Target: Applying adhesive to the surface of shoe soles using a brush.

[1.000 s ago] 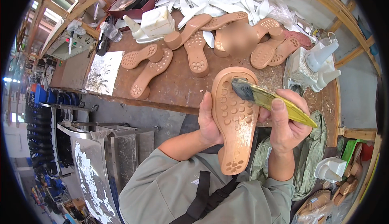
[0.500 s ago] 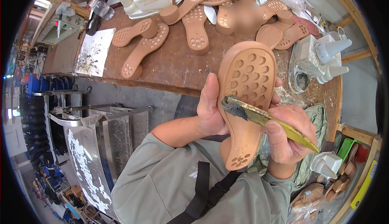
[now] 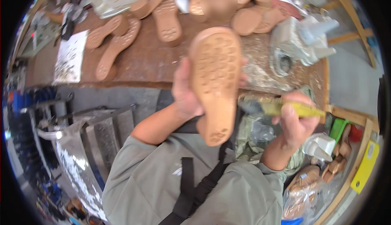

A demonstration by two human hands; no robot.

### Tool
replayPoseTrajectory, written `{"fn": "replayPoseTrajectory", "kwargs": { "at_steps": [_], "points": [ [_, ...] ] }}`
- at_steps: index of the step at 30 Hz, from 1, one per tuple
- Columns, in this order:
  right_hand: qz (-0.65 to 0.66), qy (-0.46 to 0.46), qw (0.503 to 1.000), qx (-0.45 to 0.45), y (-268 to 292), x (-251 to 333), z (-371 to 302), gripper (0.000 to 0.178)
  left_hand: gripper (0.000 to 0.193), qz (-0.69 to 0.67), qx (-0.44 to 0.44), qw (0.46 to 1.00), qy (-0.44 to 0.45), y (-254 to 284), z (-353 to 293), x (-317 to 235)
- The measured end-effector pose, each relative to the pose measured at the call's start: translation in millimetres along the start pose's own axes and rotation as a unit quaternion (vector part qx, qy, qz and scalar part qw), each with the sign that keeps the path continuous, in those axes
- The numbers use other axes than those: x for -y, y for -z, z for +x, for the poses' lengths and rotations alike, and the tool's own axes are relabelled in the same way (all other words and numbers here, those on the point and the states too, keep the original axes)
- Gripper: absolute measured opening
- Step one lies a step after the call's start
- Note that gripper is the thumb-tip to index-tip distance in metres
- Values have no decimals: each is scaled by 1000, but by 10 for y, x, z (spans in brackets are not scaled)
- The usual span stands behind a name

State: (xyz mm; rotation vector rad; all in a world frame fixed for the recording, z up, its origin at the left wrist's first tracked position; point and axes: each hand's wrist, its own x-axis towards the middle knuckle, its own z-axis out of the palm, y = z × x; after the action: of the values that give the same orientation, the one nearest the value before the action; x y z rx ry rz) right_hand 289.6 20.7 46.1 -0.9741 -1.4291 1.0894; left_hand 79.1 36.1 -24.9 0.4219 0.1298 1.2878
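My left hand (image 3: 184, 90) grips a tan heeled shoe sole (image 3: 216, 78) by its left edge, with fingertips showing past its right edge. The sole stands nearly upright before me, its pitted inner face toward me and its small heel partly hidden behind. In my right hand (image 3: 296, 121), fingers closed around it, is a brush with a flat yellow handle (image 3: 306, 109). Its dark bristles (image 3: 250, 106) point left, slightly apart from the sole's right side. The picture is blurred by motion.
A brown workbench (image 3: 142, 58) lies ahead, with several tan soles (image 3: 167, 23) along its back. White glue bottles (image 3: 303, 37) stand at its right, beside a stained white sheet (image 3: 71, 58) at the left. A metal cart (image 3: 89, 143) is to my left; bagged soles (image 3: 303, 188) are low right.
The brush has come off the sole and shifted to the right of it. The whole view has swung, so the bench items appear further left and higher.
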Motion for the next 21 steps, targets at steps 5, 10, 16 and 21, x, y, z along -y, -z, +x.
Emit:
{"fn": "replayPoseTrajectory", "kwargs": {
  "at_steps": [5,10,16,21],
  "points": [
    [-99,-36,977,-185,740,-423,374,18,90,1,-100,994,44,445,-229,314],
    [-216,-133,956,-150,1178,-746,576,15,92,24,-1,979,203,853,-764,543],
    [-370,-99,919,-92,1199,-991,754,20,71,90,-36,962,255,757,-703,594],
    [-421,-61,904,-54,1177,-1054,846,22,68,144,-71,963,218,529,-433,572]
  ]
}}
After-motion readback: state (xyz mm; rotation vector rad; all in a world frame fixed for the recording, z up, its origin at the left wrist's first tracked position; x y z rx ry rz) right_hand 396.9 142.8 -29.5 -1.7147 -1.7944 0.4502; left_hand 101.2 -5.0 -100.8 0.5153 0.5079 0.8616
